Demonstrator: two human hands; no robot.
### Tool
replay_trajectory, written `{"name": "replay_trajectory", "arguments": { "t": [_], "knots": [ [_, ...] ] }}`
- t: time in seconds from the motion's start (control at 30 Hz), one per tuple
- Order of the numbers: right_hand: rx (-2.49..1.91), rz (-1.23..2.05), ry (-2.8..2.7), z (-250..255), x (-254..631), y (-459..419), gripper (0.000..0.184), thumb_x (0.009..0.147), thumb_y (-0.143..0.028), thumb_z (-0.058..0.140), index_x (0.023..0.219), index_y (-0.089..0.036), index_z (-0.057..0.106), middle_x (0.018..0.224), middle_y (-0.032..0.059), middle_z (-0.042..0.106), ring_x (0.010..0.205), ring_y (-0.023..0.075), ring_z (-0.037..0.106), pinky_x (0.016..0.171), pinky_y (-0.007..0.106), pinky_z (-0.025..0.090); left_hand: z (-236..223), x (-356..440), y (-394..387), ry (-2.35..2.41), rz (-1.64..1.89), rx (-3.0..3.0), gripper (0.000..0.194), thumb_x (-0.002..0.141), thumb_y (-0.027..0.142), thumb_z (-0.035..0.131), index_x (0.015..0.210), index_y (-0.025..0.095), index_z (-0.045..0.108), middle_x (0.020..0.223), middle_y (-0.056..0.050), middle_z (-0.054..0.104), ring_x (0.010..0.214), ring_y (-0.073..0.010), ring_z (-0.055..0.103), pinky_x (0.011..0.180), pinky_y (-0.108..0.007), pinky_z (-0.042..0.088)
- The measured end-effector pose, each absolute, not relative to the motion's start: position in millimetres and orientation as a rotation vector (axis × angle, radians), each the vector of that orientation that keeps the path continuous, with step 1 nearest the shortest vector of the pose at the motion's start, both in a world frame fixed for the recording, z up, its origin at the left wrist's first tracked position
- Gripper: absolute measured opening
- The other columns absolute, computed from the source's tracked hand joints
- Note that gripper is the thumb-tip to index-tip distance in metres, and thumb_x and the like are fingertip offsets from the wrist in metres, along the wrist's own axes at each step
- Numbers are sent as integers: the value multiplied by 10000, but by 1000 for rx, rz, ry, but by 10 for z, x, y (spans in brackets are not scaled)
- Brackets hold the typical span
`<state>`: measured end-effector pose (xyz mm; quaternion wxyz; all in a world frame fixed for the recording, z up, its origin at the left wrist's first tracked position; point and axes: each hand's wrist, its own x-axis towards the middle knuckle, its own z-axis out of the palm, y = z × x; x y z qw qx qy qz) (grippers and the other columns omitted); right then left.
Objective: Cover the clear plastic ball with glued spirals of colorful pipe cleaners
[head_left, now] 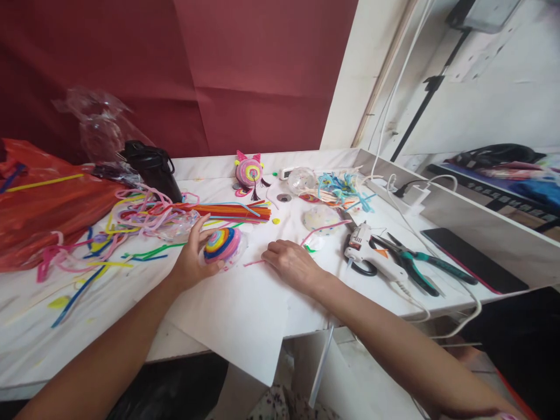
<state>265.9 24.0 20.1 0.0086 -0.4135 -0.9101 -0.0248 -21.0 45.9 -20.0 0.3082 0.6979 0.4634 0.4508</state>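
My left hand [191, 256] is wrapped round a clear ball [223, 245] partly covered with coiled rings of yellow, orange, blue and pink pipe cleaner. To its right, my right hand [289, 265] rests low over the table with its fingers curled. A pink pipe cleaner [254, 263] sticks out from under those fingers toward the ball. Another pink length [326, 226] shows beyond the hand; whether both are one piece is hidden. Beneath the hands lies a white sheet of paper [245, 321]. A finished-looking pink ball figure [249, 172] with ears and black tassels stands at the back.
On the right lie a glue gun [376, 254], pliers [437, 266] and a black phone-like slab [475, 259]. Pipe cleaners [236, 213] spread across the left and centre near a black bottle [153, 169]. A red plastic bag [52, 204] sits at far left. White cables [396, 204] trail at right.
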Motion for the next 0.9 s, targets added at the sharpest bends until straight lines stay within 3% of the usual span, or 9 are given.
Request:
{"name": "replay_trajectory", "arguments": {
  "t": [0.27, 0.47, 0.73, 0.9],
  "knots": [
    [-1272, -13, -2891, 201, 2642, 258, 236, 1097, -76, 563, 1109, -138, 791, 1050, 128, 776, 1015, 226, 695, 850, 298, 484, -187, -191, 452, 1227, 1159, 1847, 1266, 657, 517, 874, 1729, 274, 245, 1505, -185, 685, 1425, -424, 664, 1192, -628, 551],
    [-1343, -45, -2955, 344, 2651, 237, 280, 1110, -69, 508, 1205, -146, 760, 1114, 132, 777, 953, 215, 730, 715, 295, 442, -179, -178, 447, 1267, 1129, 1876, 1272, 641, 550, 871, 1723, 246, 275, 1523, -213, 658, 1487, -453, 597, 1218, -640, 518],
    [-1301, -139, -2987, 395, 2607, 287, 300, 1114, -56, 474, 1209, -127, 750, 1197, 164, 773, 1071, 247, 730, 819, 326, 482, -160, -168, 441, 1335, 1044, 1980, 1199, 639, 448, 853, 1701, 246, 334, 1500, -205, 675, 1385, -447, 680, 1151, -639, 563],
    [-1348, -102, -2969, 319, 2629, 291, 326, 1095, -32, 477, 1238, -143, 748, 1218, 146, 770, 1040, 230, 746, 778, 309, 498, -153, -156, 428, 1359, 1019, 2027, 1184, 643, 367, 850, 1704, 244, 339, 1499, -198, 682, 1402, -433, 672, 1144, -615, 569]
  ]
}}
